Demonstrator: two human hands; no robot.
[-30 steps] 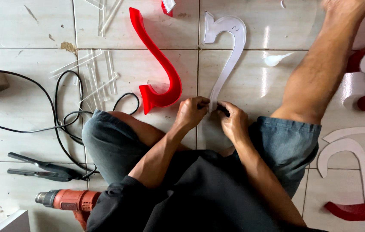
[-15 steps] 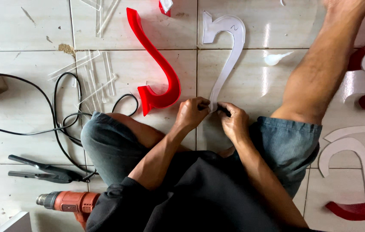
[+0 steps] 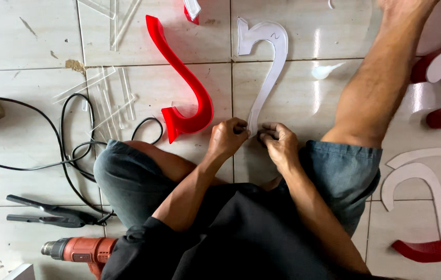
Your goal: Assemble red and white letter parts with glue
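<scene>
1. The hooked flat panel [image 3: 267, 67] lies on the tiled floor [image 3: 18, 36] ahead of the seated person, its lower tip between the left hand [image 3: 228, 137] and the right hand [image 3: 280, 142], which touch it.
2. Just left of that panel lies the hooked channel letter [image 3: 184, 88].
3. Further left, loose clear strips [image 3: 103, 96] lie on the floor, with the coiled cable [image 3: 70, 150] beside them — it runs out to the left edge.
4. Near the person's left knee lie the pliers [image 3: 49, 213]; the heat gun [image 3: 83, 250] lies behind them, closer to the camera.
5. On the right, beyond the outstretched leg [image 3: 381, 83], more letter pieces [image 3: 428, 181] lie on the floor.
</scene>
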